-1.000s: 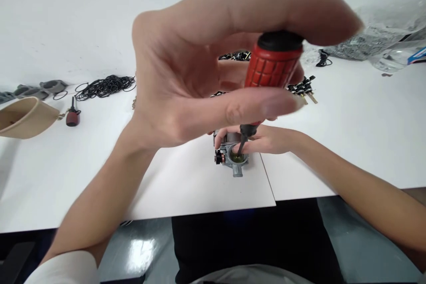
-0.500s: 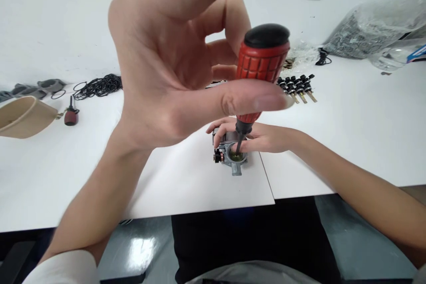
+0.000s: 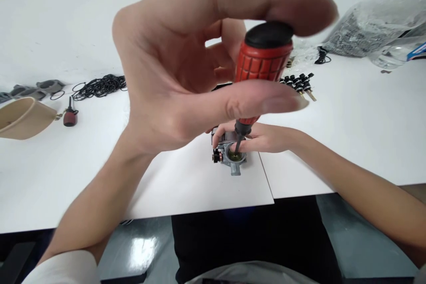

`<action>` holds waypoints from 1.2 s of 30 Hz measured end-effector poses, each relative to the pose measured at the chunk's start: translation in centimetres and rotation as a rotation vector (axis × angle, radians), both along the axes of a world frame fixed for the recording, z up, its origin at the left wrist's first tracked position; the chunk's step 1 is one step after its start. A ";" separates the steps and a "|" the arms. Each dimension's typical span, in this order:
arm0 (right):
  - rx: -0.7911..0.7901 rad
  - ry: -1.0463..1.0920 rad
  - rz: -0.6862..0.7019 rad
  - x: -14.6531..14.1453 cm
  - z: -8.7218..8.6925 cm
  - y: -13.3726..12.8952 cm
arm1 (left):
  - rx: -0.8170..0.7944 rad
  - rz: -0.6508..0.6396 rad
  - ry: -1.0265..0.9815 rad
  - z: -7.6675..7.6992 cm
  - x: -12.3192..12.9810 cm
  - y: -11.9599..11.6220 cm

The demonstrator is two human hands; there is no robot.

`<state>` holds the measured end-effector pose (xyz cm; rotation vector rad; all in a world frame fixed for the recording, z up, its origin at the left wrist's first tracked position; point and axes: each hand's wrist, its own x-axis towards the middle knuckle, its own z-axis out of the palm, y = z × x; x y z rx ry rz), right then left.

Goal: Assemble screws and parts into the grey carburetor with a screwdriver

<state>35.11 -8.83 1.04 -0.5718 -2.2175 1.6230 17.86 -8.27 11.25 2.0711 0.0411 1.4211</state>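
My left hand point(image 3: 159, 66) grips a screwdriver point(image 3: 259, 63) with a red ribbed handle and black cap. The thumb lies across the front of the handle, and the index finger curls over to the cap. Below, the shaft points down into the round bore of a grey metal carburetor point(image 3: 235, 168); whether the tip touches anything inside is hard to make out. My right hand point(image 3: 266, 137) holds the carburetor on the white table from behind and the right, its fingers wrapped over the body. A black knob with a copper-coloured part sticks out on the carburetor's left.
On the left are a beige bin point(image 3: 25, 120), a second red-handled screwdriver point(image 3: 70, 117), a tangle of black rings point(image 3: 103, 86) and grey parts point(image 3: 38, 88). At right stand several black-topped brass pieces point(image 3: 299, 82) and a plastic bag of small parts point(image 3: 362, 29).
The left index finger has come down from above onto the screwdriver's cap. The handle leans slightly further right. My right hand and the carburetor stay nearly in place.
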 end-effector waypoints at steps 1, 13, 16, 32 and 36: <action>0.018 -0.003 -0.001 0.0 0.0 0.0 | 0.061 0.026 0.003 -0.1 -0.1 0.1; -0.097 0.034 -0.014 0.0 -0.4 0.4 | -0.315 -0.034 -0.023 -1.1 -1.9 0.7; -0.158 0.023 -0.005 0.1 -0.4 0.4 | -0.367 -0.058 -0.048 -1.4 -2.4 1.3; -0.038 0.004 0.009 0.2 -0.5 0.4 | 0.104 -0.026 0.150 -0.4 -1.6 1.2; -0.009 0.013 0.021 0.2 -0.3 0.4 | -0.011 -0.062 0.100 -0.9 -1.2 1.5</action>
